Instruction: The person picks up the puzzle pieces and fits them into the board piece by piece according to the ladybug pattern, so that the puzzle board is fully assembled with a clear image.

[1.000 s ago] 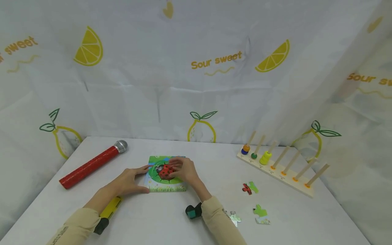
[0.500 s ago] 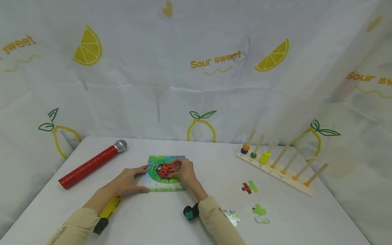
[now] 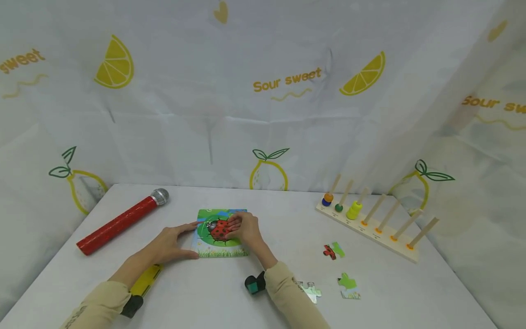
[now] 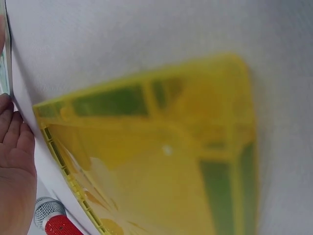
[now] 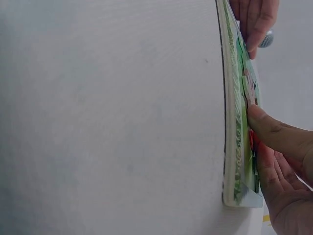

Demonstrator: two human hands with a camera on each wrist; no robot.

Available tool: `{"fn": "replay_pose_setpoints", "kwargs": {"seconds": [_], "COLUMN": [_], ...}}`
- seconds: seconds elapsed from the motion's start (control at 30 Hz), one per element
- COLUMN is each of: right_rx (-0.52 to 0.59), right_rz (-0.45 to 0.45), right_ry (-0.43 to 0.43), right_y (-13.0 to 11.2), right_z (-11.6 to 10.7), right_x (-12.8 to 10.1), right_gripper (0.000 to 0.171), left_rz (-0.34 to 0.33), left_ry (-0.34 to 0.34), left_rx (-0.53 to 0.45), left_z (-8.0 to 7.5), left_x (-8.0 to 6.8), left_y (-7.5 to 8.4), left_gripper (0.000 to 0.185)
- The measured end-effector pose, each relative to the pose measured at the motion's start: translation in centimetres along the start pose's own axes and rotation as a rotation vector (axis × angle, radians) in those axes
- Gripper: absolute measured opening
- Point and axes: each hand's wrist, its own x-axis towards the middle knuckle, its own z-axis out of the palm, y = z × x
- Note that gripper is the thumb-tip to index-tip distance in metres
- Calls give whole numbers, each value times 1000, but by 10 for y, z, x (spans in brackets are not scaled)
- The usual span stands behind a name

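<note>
In the middle of the white table (image 3: 255, 201), a square green puzzle board with a red ladybug picture (image 3: 219, 233) is lying flat. The left hand (image 3: 170, 244) is resting at the board's nine o'clock edge, with its fingers straight and close together, keeping the board from sliding. The right hand (image 3: 246, 230) is sitting on the three o'clock part of the picture, and its fingers (image 5: 274, 139) are lying flat and pressing down on a puzzle piece by the ladybug. They are not curled around anything.

To do this well, I think the pressing fingers should be pushing straight down and gently, while the other hand is holding the board still, so the piece is dropping into its hole without bending.

The board is thin and a little raised at its edges in the right wrist view. The picture is showing a red bug with black spots on a green circle, with grass along the six o'clock edge.

Some loose puzzle pieces (image 3: 334, 250) are waiting well apart, at about four o'clock from the board.
</note>
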Motion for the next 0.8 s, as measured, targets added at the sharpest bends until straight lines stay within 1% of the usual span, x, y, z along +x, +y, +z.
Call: {"fn": "replay_pose_setpoints", "kwargs": {"seconds": [0.13,0.27,0.5,0.6,0.7,0.8], "right_rx": [-16,-13,-7,-6,-6,15], "right_rz": [14,22,20,25,22,40], "right_ry": [4,8,8,7,-3,-19], "right_y": [-1,-2,-3,-4,-3,-2], "right_z": [0,-1,-2,-2,-1,-3], "right_x": [1,0,-2,-3,-3,-5], "right_gripper": [32,32,32,32,32,33], "left_rz": [7,18,14,17,10,-13], "left_ry": [-12,-29,-64,-70,-73,-88], "left_rx": [-5,16,15,21,31,26], "left_z": [0,-2,-1,-2,-3,-4], "left_x": [0,0,2,2,1,1], "left_y": [0,1,1,2,3,5], "left_gripper": [84,85,75,76,75,75]}}
